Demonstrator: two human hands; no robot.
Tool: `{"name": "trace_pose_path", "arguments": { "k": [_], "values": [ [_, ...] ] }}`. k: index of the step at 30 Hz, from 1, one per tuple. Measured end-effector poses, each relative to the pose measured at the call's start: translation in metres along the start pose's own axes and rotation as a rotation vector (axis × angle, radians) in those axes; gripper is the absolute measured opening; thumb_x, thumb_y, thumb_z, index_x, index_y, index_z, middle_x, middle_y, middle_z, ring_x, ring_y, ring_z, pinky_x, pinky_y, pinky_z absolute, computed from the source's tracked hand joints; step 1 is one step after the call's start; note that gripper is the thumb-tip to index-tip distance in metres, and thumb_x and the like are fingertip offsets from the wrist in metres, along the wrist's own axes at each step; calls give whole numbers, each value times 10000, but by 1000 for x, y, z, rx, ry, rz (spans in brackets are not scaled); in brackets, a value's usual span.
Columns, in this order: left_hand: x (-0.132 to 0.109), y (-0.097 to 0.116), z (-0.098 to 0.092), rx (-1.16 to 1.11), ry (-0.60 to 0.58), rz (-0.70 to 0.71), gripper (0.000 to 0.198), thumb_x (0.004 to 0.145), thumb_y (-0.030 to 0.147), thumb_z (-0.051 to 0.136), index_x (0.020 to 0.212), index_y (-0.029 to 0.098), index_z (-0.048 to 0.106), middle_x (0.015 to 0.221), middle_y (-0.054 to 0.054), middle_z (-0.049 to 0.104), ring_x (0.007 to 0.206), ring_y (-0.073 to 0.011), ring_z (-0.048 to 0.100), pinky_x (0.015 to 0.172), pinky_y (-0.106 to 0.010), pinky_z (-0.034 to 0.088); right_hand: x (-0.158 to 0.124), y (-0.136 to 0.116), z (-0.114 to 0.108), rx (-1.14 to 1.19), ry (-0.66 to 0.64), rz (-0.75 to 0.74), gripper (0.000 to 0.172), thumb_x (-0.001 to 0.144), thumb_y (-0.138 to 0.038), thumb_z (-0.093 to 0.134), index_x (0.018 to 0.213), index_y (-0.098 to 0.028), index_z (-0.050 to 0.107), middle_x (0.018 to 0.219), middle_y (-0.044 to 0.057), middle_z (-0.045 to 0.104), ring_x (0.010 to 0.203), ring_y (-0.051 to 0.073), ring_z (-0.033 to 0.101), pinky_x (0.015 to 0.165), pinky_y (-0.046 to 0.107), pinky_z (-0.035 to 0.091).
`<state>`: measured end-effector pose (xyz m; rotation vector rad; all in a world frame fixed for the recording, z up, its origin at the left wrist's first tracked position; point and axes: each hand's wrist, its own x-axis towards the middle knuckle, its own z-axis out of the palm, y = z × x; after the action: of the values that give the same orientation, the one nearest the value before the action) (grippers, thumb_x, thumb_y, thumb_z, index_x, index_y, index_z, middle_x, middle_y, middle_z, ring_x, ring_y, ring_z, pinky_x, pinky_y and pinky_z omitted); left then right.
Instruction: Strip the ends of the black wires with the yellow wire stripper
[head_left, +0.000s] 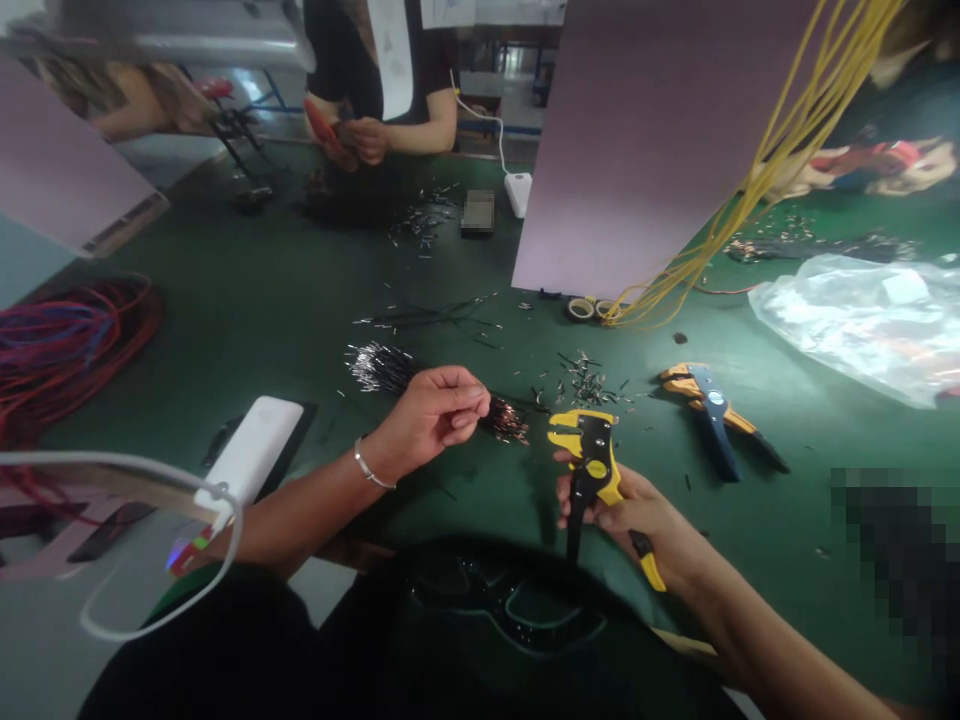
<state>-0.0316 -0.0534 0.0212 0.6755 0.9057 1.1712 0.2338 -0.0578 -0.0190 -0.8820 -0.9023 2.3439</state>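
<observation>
My left hand (433, 408) is closed in a pinch over a bundle of thin black wires (390, 368) lying on the green table (262, 310); the bundle's stripped ends (508, 422) stick out to the right of my fingers. My right hand (634, 515) grips a yellow-and-black wire stripper (592, 462) by its handles, jaws pointing up, a short way right of the wire ends. A silver bracelet sits on my left wrist.
A second yellow-and-blue stripper (709, 403) lies to the right. Cut insulation bits (589, 382) litter the middle. Yellow wires (757, 170) hang beside a grey board (637, 140). A clear plastic bag (862, 320) lies right, red and blue cables (67, 340) left, a white power bank (251, 450) near. Another person's hands (364, 138) work opposite.
</observation>
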Motion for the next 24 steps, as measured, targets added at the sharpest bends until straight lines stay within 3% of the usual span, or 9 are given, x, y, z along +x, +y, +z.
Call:
{"name": "trace_pose_path", "arguments": {
  "k": [7,14,24],
  "values": [
    [-1,-2,0,-79,-13,-41,177,707,177,709,614,119,570,666,-28,600,445,-21,377,354,-141,240,11,4,12,-169,-92,34,647,588,-62,560,1222,-193,569,936,63,705,829,248,675,747,380,463],
    [-1,-4,0,-91,-10,-56,176,698,170,715,622,115,566,661,-26,599,442,-24,376,348,-143,239,21,6,21,-171,-155,4,612,588,-55,544,1183,-188,586,908,57,716,814,231,670,713,345,441],
    [-1,-7,0,-88,-48,-74,169,715,179,705,622,118,578,674,-26,597,451,-24,379,350,-145,243,27,11,22,-186,-202,-13,361,642,-106,593,993,-181,640,878,56,703,776,215,648,694,334,450]
  ]
}}
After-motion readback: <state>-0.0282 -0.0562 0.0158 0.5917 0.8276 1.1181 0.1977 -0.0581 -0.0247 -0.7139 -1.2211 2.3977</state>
